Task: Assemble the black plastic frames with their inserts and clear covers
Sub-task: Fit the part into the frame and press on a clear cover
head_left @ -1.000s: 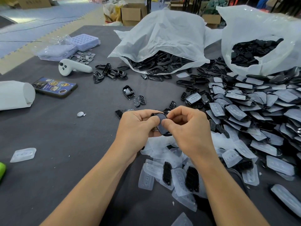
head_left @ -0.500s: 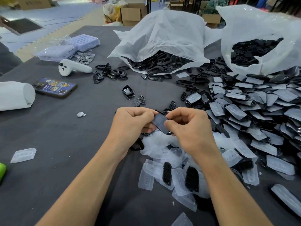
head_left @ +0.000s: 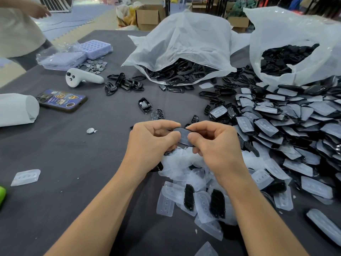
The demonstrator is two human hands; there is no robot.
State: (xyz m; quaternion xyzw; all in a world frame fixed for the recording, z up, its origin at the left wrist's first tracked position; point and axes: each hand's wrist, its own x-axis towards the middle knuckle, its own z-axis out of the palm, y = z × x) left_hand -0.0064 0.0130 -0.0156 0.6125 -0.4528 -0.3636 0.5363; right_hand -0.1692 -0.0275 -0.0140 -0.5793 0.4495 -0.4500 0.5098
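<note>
A small black frame piece with a clear cover (head_left: 183,136) is pinched between both of my hands above the grey table. My left hand (head_left: 152,144) grips its left end with thumb and curled fingers. My right hand (head_left: 214,143) pinches its right end the same way. Most of the piece is hidden by my fingers. Below my hands lies a heap of loose clear covers (head_left: 186,170) with two black inserts (head_left: 217,203) among them. A big pile of covered frames (head_left: 287,130) spreads to the right.
Two white bags of black parts (head_left: 184,45) (head_left: 295,50) stand at the back. A phone (head_left: 61,100), a white controller (head_left: 81,78), a white roll (head_left: 16,109), a coin cell (head_left: 90,130) and a lone clear cover (head_left: 25,177) lie on the left. A person (head_left: 20,28) stands at far left.
My hands have turned the piece slightly and lifted it a little. A person has come into view at the far left of the table.
</note>
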